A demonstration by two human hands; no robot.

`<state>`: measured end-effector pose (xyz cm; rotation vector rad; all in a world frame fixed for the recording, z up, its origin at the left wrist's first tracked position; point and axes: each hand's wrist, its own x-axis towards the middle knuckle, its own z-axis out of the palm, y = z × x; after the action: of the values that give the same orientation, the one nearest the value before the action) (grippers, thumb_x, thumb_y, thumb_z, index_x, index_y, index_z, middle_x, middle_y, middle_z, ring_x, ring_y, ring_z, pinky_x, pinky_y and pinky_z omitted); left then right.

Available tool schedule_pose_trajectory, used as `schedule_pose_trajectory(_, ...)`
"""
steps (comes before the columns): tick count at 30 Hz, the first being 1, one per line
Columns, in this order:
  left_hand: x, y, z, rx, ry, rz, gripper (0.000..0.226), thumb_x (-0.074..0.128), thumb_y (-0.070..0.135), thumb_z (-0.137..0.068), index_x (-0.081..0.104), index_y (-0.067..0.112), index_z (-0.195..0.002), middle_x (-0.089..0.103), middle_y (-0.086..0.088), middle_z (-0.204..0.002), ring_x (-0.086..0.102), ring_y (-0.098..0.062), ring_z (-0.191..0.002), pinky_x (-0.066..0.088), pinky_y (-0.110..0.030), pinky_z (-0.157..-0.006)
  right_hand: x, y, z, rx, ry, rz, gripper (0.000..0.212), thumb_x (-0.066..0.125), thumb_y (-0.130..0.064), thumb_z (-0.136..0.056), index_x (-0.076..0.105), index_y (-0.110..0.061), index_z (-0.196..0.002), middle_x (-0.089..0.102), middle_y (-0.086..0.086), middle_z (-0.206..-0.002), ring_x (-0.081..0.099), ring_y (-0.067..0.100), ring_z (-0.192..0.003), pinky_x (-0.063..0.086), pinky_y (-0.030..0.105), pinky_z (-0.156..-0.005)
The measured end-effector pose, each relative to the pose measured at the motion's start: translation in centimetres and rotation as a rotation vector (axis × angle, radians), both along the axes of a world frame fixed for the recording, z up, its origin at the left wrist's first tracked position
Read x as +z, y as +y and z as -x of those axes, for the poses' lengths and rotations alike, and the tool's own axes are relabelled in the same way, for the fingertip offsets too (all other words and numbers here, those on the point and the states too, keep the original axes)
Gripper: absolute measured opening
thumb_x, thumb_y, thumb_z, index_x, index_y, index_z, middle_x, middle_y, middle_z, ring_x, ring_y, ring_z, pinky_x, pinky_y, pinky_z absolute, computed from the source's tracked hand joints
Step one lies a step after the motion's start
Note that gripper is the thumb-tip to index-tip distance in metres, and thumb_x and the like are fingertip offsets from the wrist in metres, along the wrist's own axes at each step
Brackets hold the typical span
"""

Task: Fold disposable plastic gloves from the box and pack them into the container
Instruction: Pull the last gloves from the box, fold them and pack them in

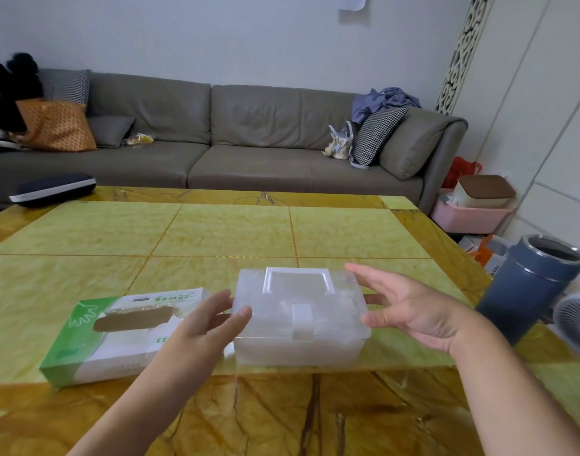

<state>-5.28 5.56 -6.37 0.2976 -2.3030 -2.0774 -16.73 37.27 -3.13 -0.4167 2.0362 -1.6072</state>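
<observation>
A translucent plastic container [275, 340] with a white handle and a front latch sits closed on the table near the front edge. My left hand [209, 324] is at its left side, fingers apart, thumb touching the lid's left corner. My right hand [410, 307] hovers at its right side, fingers spread, thumb near the right corner. A green and white glove box [117, 340] lies to the left of the container, with a torn oval opening on top. No loose glove is visible.
The yellow-green table [216, 232] stretches back to a grey sofa [249, 133]. A dark case [51, 192] lies at the table's far left. To the right, off the table, stand a blue-grey cylinder [528, 291] and a white fan [578, 327].
</observation>
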Motion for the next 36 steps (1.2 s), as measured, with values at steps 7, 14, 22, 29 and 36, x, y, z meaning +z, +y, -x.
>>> schedule_pose_trajectory(7, 0.4, 0.9, 0.2, 0.015, 0.076, 0.118, 0.058, 0.072, 0.059, -0.080, 0.051, 0.053, -0.134, 0.063, 0.029, -0.127, 0.062, 0.009, -0.112, 0.052, -0.025, -0.089, 0.5, -0.3, -0.7, 0.098, 0.050, -0.101, 0.120, 0.097, -0.026, -0.069, 0.025, -0.047, -0.162, 0.038, -0.024, -0.160, 0.045, -0.005, -0.138, 0.044, 0.031, -0.113)
schedule_pose_trajectory(14, 0.8, 1.4, 0.2, 0.054, 0.110, 0.421, 0.085, 0.072, 0.060, -0.080, 0.026, 0.061, -0.151, 0.051, 0.020, -0.133, 0.064, -0.006, -0.106, 0.047, -0.021, -0.076, 0.4, -2.3, -1.7, 0.057, 0.319, -0.402, 0.114, 0.093, -0.034, -0.075, 0.018, -0.069, -0.153, 0.019, -0.034, -0.163, 0.036, 0.002, -0.144, 0.037, 0.038, -0.120)
schedule_pose_trajectory(22, 1.0, 1.8, 0.3, 0.093, 0.125, 0.422, 0.081, 0.069, 0.058, -0.085, 0.024, 0.060, -0.152, 0.041, 0.029, -0.136, 0.040, 0.023, -0.104, 0.041, -0.027, -0.085, -1.1, -3.6, -1.8, -0.117, 0.364, -0.277, 0.094, 0.088, -0.039, -0.083, 0.029, -0.067, -0.150, 0.028, -0.033, -0.159, 0.035, -0.004, -0.139, 0.034, 0.025, -0.110)
schedule_pose_trajectory(29, 0.6, 1.5, 0.4, 0.070, 0.146, 0.439, 0.082, 0.070, 0.058, -0.084, 0.024, 0.060, -0.152, 0.040, 0.031, -0.136, 0.043, 0.019, -0.107, 0.043, -0.027, -0.083, -2.6, -4.6, -1.3, -0.289, 0.296, -0.133, 0.103, 0.087, -0.005, -0.083, 0.033, -0.053, -0.157, 0.038, -0.026, -0.148, 0.048, -0.017, -0.103, 0.045, 0.001, -0.069)
schedule_pose_trajectory(36, -0.1, 1.4, 0.7, 0.068, 0.164, 0.444, 0.083, 0.069, 0.059, -0.085, 0.022, 0.057, -0.153, 0.043, 0.029, -0.138, 0.046, 0.016, -0.110, 0.045, -0.022, -0.077, -1.9, -4.5, -1.3, -0.313, 0.165, -0.113, 0.104, 0.085, -0.007, -0.085, 0.031, -0.074, -0.144, 0.046, -0.020, -0.146, 0.065, 0.009, -0.117, 0.055, 0.042, -0.103)
